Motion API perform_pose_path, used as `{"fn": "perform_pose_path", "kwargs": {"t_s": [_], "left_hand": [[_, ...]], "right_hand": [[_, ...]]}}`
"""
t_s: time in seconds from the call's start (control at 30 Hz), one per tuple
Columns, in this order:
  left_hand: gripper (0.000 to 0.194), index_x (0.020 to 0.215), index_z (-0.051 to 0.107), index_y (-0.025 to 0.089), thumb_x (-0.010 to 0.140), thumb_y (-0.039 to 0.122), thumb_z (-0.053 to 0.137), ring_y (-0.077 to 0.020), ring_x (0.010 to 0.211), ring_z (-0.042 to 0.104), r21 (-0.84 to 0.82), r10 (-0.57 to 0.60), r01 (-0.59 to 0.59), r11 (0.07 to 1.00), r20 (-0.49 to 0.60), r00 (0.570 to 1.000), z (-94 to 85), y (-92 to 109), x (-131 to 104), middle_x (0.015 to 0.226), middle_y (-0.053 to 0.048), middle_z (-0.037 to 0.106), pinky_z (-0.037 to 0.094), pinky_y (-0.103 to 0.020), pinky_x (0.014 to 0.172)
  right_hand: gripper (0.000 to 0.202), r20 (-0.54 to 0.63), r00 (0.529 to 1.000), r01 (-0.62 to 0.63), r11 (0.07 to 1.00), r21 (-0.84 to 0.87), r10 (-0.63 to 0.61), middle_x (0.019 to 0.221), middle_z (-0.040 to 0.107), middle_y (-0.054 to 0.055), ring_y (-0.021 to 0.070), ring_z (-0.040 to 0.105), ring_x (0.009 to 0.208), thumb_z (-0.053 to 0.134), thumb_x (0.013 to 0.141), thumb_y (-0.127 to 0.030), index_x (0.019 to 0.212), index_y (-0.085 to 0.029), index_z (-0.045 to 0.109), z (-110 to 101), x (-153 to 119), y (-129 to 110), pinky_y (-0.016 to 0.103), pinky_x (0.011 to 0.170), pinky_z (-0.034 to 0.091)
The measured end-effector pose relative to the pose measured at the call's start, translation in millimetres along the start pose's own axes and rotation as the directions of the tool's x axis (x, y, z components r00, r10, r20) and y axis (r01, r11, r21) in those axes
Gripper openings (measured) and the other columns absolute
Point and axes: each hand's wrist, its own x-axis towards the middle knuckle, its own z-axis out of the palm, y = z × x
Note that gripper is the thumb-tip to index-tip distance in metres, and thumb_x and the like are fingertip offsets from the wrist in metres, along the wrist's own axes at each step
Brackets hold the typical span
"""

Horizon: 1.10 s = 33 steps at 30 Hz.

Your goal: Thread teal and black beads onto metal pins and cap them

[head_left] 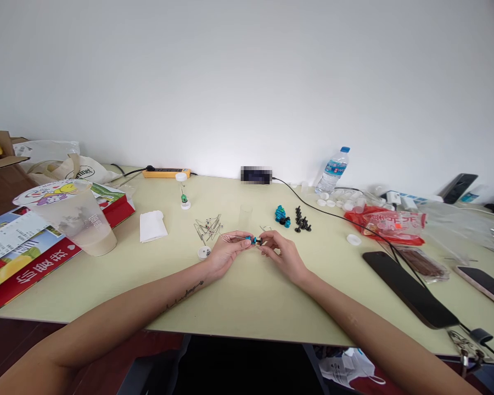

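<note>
My left hand (pixel 226 253) is closed in a pinch on a small blue plastic piece (pixel 253 240), with a thin metal wire running along its fingers. Facing it, my right hand (pixel 286 255) grips a small black piece (pixel 259 241) that meets the blue one; whether they are joined, I cannot tell. Just behind the hands stands a clear tube (pixel 245 218). Left of it lie bent metal wires (pixel 209 227) and a white cap (pixel 205 252) with tiny parts inside. To the right are a heap of blue pieces (pixel 280 214) and several black pieces (pixel 302 220).
A capped tube with a green piece (pixel 184 197) stands at the back. On the left are a drink cup (pixel 94 227), a red box (pixel 45 263) and a white napkin (pixel 152 226). Rightward are a water bottle (pixel 333 171), white caps (pixel 329 203), a red bag (pixel 389 225) and a black phone (pixel 409 288).
</note>
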Motion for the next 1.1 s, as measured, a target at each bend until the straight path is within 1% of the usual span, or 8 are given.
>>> {"fn": "perform_pose_path", "kwargs": {"t_s": [0.1,0.23,0.37,0.5,0.67,0.8,0.97,1.1], "left_hand": [[0.026,0.09,0.068,0.012,0.065,0.016,0.075,-0.0167,0.088,0.061,0.002,-0.004,0.004,1.0,-0.003,1.0,-0.5,-0.4,0.3,0.085,-0.008,0.069,0.041,-0.035,0.095],[0.026,0.089,0.068,0.011,0.065,0.016,0.075,-0.0163,0.087,0.062,0.001,-0.001,0.001,1.0,-0.001,1.0,-0.7,-0.6,0.8,0.085,-0.008,0.069,0.041,-0.035,0.094],[0.026,0.089,0.068,0.011,0.065,0.016,0.075,-0.0164,0.087,0.062,-0.003,-0.001,0.001,1.0,-0.003,1.0,-1.0,-0.7,1.1,0.084,-0.008,0.069,0.041,-0.035,0.095],[0.026,0.09,0.068,0.011,0.065,0.016,0.075,-0.0165,0.087,0.062,0.003,-0.002,0.002,1.0,0.001,1.0,-1.6,-1.1,1.1,0.085,-0.008,0.069,0.041,-0.035,0.095],[0.027,0.09,0.068,0.011,0.065,0.017,0.075,-0.0167,0.087,0.062,0.0,-0.015,0.015,1.0,-0.005,1.0,-1.6,-0.8,0.6,0.087,-0.009,0.069,0.041,-0.034,0.094],[0.026,0.09,0.068,0.011,0.065,0.016,0.075,-0.0164,0.087,0.062,0.002,-0.007,0.007,1.0,-0.003,1.0,-1.6,-0.5,1.1,0.086,-0.009,0.069,0.041,-0.034,0.094],[0.027,0.091,0.068,0.012,0.065,0.016,0.075,-0.0163,0.086,0.062,0.003,-0.014,0.014,1.0,-0.008,1.0,-1.7,-1.3,1.6,0.087,-0.009,0.069,0.042,-0.034,0.093],[0.027,0.09,0.068,0.012,0.064,0.017,0.075,-0.0167,0.087,0.062,0.007,-0.003,0.003,1.0,-0.01,1.0,-1.2,-1.1,0.9,0.086,-0.009,0.069,0.041,-0.034,0.093]], "right_hand": [[0.022,-0.014,1.0,-0.003,1.0,0.012,0.003,0.09,0.06,0.003,0.0129,0.061,0.062,0.049,0.087,-0.03,0.107,-0.023,0.045,0.4,0.0,0.2,0.029,0.062,0.051],[0.013,0.004,1.0,0.004,1.0,0.007,-0.004,0.082,0.059,0.002,0.0132,0.06,0.061,0.046,0.088,-0.029,0.099,-0.023,0.047,0.4,0.0,0.0,0.028,0.06,0.05],[0.016,0.003,1.0,0.004,1.0,0.02,-0.004,0.085,0.058,0.002,0.0128,0.06,0.062,0.048,0.087,-0.027,0.103,-0.023,0.046,-0.1,0.2,0.0,0.027,0.06,0.05],[0.012,0.017,1.0,0.01,1.0,0.01,-0.01,0.082,0.058,0.001,0.0128,0.06,0.062,0.047,0.088,-0.025,0.1,-0.023,0.047,0.0,0.2,0.8,0.026,0.06,0.049],[0.021,-0.009,1.0,0.002,1.0,0.018,-0.001,0.09,0.06,0.003,0.0129,0.061,0.063,0.049,0.087,-0.027,0.107,-0.023,0.045,0.6,0.0,1.1,0.027,0.06,0.05],[0.013,0.008,1.0,0.011,1.0,-0.009,-0.011,0.083,0.061,0.002,0.013,0.061,0.062,0.047,0.088,-0.027,0.099,-0.023,0.049,0.2,0.1,0.3,0.026,0.059,0.049],[0.02,-0.003,1.0,0.0,1.0,-0.002,0.0,0.093,0.06,0.003,0.0123,0.061,0.062,0.049,0.087,-0.027,0.106,-0.023,0.046,-0.2,-0.1,-0.2,0.027,0.061,0.05],[0.014,0.016,1.0,0.001,1.0,-0.015,-0.001,0.087,0.06,0.002,0.0128,0.06,0.061,0.045,0.088,-0.027,0.101,-0.023,0.048,-0.2,-0.2,-0.4,0.027,0.06,0.049]]}}
